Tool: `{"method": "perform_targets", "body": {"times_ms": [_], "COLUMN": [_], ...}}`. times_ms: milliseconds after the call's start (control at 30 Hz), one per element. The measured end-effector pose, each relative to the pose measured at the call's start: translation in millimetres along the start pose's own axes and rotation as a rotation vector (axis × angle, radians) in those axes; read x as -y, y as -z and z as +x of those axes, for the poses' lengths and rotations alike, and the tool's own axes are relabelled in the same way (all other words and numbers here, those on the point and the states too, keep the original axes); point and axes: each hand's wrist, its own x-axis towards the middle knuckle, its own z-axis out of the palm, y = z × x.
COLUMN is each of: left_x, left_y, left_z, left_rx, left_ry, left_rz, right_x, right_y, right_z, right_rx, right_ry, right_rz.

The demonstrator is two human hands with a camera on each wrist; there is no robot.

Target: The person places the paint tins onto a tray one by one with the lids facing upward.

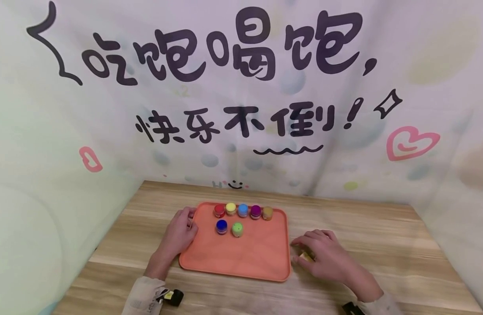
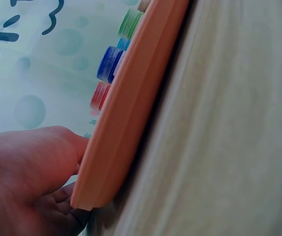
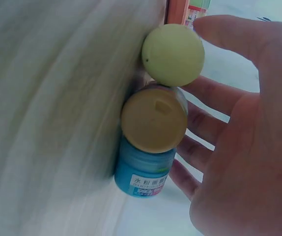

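My left hand (image 1: pixel 182 234) grips the left rim of an orange tray (image 1: pixel 241 258), its thumb at the rim and its other fingers partly hidden. Past the tray's right edge, my right hand (image 1: pixel 324 253) is cupped close over the tabletop, with loosely bent fingers around small paint jars. In the right wrist view, a jar with a pale yellow lid (image 3: pixel 173 55) lies right at the thumb tip and index finger. Below it are a tan-lidded jar (image 3: pixel 154 120) and a blue jar (image 3: pixel 143 169) with a white label. The fingertips pass behind these jars, out of sight.
Across the tray's back stand red (image 1: pixel 219 210), yellow (image 1: pixel 230 209), light blue (image 1: pixel 243 211), purple (image 1: pixel 255 212) and tan (image 1: pixel 267 213) jars. Dark blue (image 1: pixel 222 226) and green (image 1: pixel 237 229) ones stand before them. A printed cloth (image 1: pixel 209 166) hangs behind the wooden table (image 1: pixel 363 223).
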Motion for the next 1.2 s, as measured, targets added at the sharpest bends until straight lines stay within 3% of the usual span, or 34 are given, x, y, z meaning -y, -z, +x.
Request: {"method": "perform_targets", "body": {"times_ms": [333,700,1200], "left_x": [0.3,-0.2,-0.8], "left_y": [1.4,1.2,1.1], "left_z": [1.1,0.0,-1.4], "left_rx": [0.005,-0.001,-0.012], "left_ry": [0.005,-0.009,-0.015], "left_rz": [-0.002,0.003,-0.003], "right_x": [-5.9,-3.6,-2.7], "right_y": [-5.1,-4.6,-9.4], "right_z": [-3.4,-2.3,-4.4], "right_rx": [0.024,0.033,-0.097], "right_ry": [-0.065,-0.059,0.001], "right_rz": [0.008,0.069,-0.004]}}
